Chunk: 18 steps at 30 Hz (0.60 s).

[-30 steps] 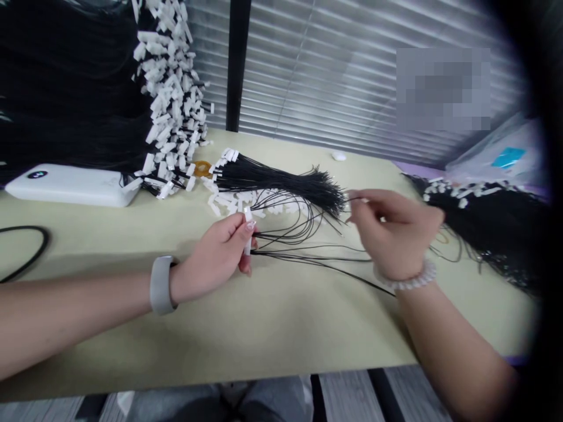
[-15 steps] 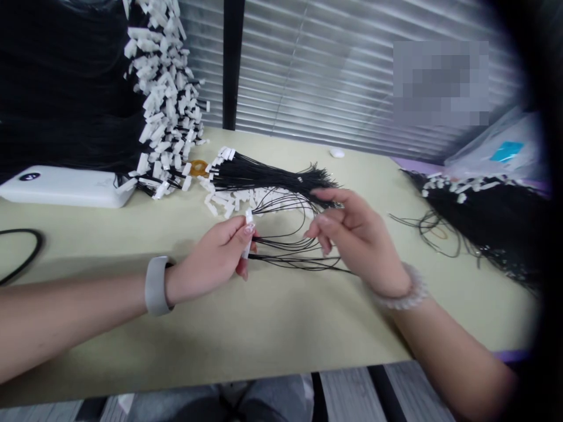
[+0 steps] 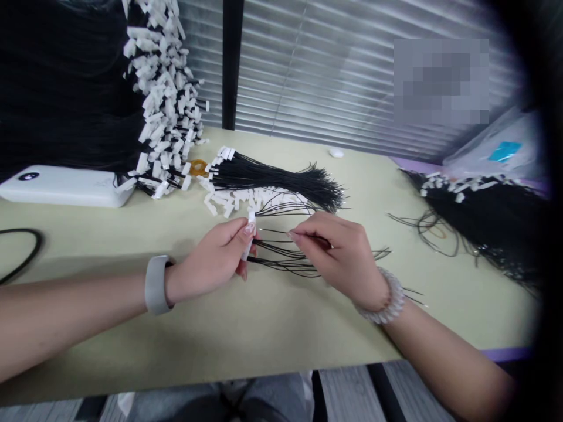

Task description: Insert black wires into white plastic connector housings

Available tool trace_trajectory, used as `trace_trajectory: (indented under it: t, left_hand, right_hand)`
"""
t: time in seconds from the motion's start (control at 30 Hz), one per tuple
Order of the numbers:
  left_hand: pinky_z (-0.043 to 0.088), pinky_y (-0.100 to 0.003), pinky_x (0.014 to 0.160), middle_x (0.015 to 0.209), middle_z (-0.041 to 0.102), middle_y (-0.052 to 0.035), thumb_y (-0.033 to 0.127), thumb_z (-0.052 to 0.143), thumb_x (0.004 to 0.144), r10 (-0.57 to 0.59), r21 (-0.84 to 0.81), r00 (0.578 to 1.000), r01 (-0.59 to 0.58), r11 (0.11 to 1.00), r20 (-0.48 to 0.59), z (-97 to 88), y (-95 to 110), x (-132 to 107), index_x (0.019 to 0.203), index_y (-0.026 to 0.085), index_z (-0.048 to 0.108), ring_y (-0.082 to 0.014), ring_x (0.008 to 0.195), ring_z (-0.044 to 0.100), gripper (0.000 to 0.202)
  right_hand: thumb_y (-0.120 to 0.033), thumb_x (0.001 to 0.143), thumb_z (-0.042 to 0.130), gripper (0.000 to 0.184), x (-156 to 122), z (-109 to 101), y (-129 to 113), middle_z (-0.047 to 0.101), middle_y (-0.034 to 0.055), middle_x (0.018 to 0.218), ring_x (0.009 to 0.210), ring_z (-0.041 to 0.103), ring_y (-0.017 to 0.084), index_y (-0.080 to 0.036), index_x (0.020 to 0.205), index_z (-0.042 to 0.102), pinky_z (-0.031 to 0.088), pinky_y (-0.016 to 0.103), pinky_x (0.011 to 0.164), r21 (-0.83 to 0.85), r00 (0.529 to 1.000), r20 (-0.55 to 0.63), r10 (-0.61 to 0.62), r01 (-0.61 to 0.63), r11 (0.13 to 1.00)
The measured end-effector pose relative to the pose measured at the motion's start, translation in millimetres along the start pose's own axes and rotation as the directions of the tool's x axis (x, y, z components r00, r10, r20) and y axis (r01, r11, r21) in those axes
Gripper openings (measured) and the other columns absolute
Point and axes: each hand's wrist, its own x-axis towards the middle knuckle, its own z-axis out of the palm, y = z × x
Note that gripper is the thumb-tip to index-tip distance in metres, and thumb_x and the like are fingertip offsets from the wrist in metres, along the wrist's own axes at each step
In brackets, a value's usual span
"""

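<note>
Between the thumb and fingers of my left hand point(image 3: 222, 249) is a white connector housing point(image 3: 251, 218), held upright and slightly tilted. Groups of thin black wires point(image 3: 281, 266) run out of its right side, passing under my other hand. My right hand point(image 3: 341, 252) pinches a single black wire point(image 3: 275, 230), whose tip points left at the housing, a short gap away. Just behind lies a bundle of black wires with white connectors point(image 3: 268, 174), its loose ends fanned to the right. Loose white connector housings point(image 3: 231, 202) are scattered beneath that bundle.
A big pile of black wires with white connectors point(image 3: 165, 105) fills the back left, behind a white power bank point(image 3: 70, 186). An amber tape ring point(image 3: 199, 168) sits beside it. More black wires point(image 3: 492, 217) lie at right near a plastic bag point(image 3: 497, 146). Window blinds point(image 3: 316, 70) stand behind.
My right hand has come down and left from the wire bundle, with its fingers closing around one wire. That wire's tip now faces the housing. My left hand has hardly moved.
</note>
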Motion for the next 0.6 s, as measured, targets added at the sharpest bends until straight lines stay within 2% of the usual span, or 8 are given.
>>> trace_trajectory:
  t: [0.37,0.6]
  left_hand:
    - [0.046,-0.022,0.047,0.069,0.050,0.0026,0.048,0.033,0.086,-0.013,-0.036,1.000,0.014,0.999,0.027,-1.4,-2.9,1.9,0.083,0.019,0.048,-0.0063,0.045,0.048,0.032]
    - [0.045,-0.020,0.048,0.068,0.049,0.0031,0.045,0.034,0.087,-0.018,-0.006,0.999,0.018,1.000,0.041,-1.9,2.9,-0.6,0.081,0.018,0.047,-0.0061,0.048,0.048,0.031]
  right_hand:
    - [-0.012,0.079,0.054,0.011,-1.2,1.1,3.7,0.058,0.0006,0.071,0.067,0.052,0.008,-0.016,0.084,0.063,0.042,0.022,0.061,0.033,0.995,0.041,-0.092,0.091,0.995]
    - [-0.009,0.079,0.053,0.013,-1.8,0.7,6.3,0.057,0.0019,0.074,0.068,0.052,0.009,-0.016,0.084,0.063,0.043,0.022,0.061,0.096,0.982,0.102,-0.160,0.150,0.984]
